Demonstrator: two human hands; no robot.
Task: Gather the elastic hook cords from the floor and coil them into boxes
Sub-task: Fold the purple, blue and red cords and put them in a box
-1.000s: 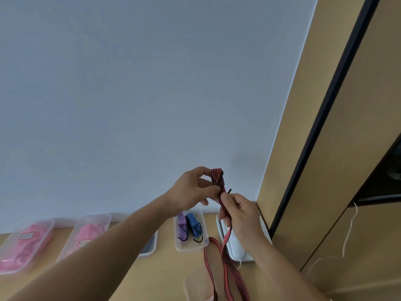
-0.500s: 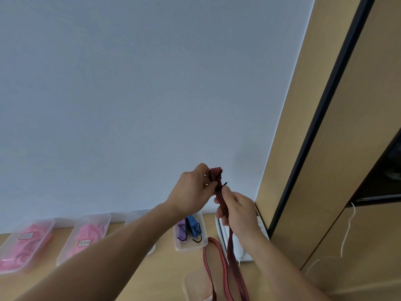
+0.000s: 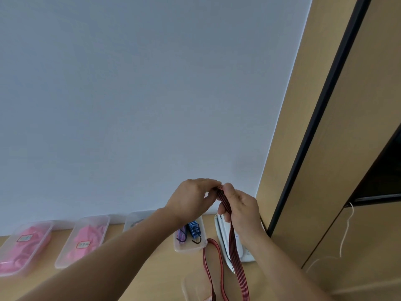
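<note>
Both hands are up in front of the pale wall (image 3: 152, 105) and they meet on one thing: the red striped cord (image 3: 235, 242). The left hand (image 3: 191, 198) pinches its folded top between thumb and fingers (image 3: 213, 183), while the right hand (image 3: 240, 205) has its fingers (image 3: 227, 189) curled round the strands just beneath that fold. Nothing spread here, both grips tight on the band.

From the right palm the cord drops almost straight down, long axis near vertical, and runs off the bottom of the view, with one slack loop (image 3: 211, 243) bowing out to the left over the table (image 3: 141, 268). So the free length lies below the fingers, nearer the right hand. My read is that the next wrap has to be drawn up from there.

Where does it go? A clear box (image 3: 191, 285) sits at the bottom edge, just beside the hanging strands; what it holds I cannot tell. Behind the loop, a small box (image 3: 180, 248) against the wall carries a blue bundle (image 3: 194, 228) and a purple bundle (image 3: 181, 233), hooks showing.

Room is tight on the right, where a white device (image 3: 245, 250) lies just beside the cord and the cabinet (image 3: 347, 127) closes that side. Leftward the table opens out toward two boxes of pink material (image 3: 84, 240), well apart from the hands.
</note>
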